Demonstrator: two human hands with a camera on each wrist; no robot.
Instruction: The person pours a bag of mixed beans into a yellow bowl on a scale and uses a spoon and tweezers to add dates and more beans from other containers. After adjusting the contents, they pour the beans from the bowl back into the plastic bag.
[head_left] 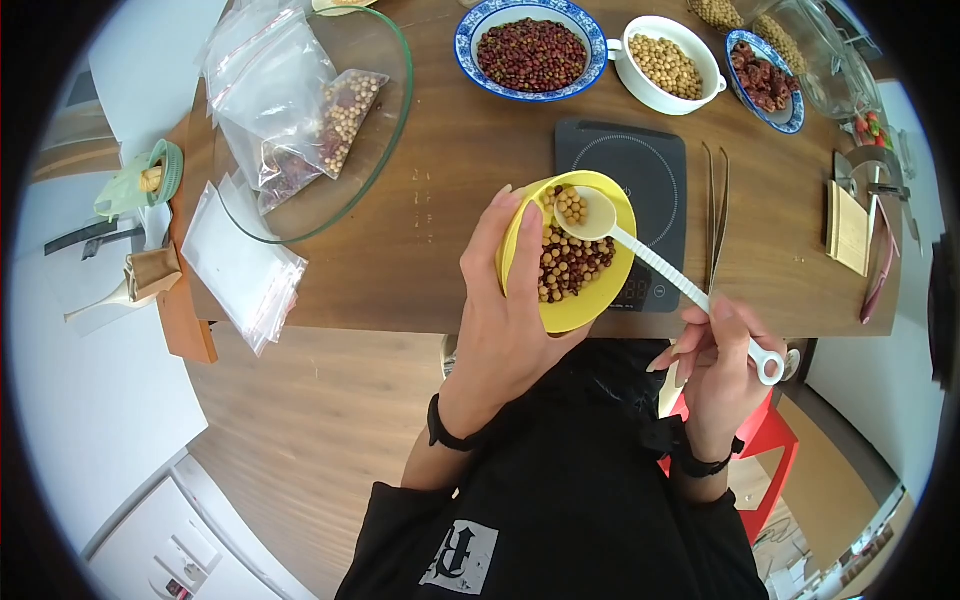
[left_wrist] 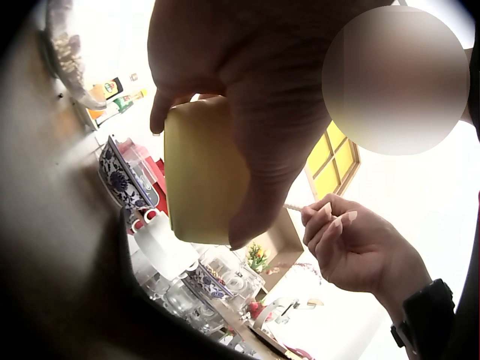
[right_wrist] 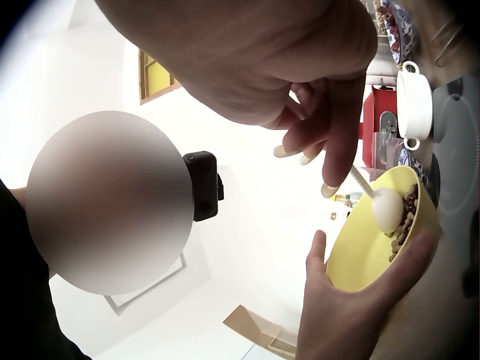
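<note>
A yellow bowl (head_left: 618, 205) with pale and dark red beans inside is gripped by my left hand (head_left: 510, 290), fingers and thumb about its wall. In the right wrist view the bowl (right_wrist: 360, 255) is tilted. My right hand (head_left: 722, 365) holds a long-handled white spoon (head_left: 665, 268) near the ring end of its handle. The spoon's head lies within the bowl's rim, with several pale beans (head_left: 572, 206) in it. The left wrist view shows the bowl's outer wall (left_wrist: 199, 172), and the left palm hides part of it.
Behind the bowl is a black induction cooker (head_left: 640, 160), with metal tongs (head_left: 716, 215) beside it. Farther back stand a blue-white bowl of red beans (head_left: 530, 93), a white two-handled pot (head_left: 690, 103) and a small dish (head_left: 790, 118). At left, a glass bowl (head_left: 385, 165) holds plastic bags.
</note>
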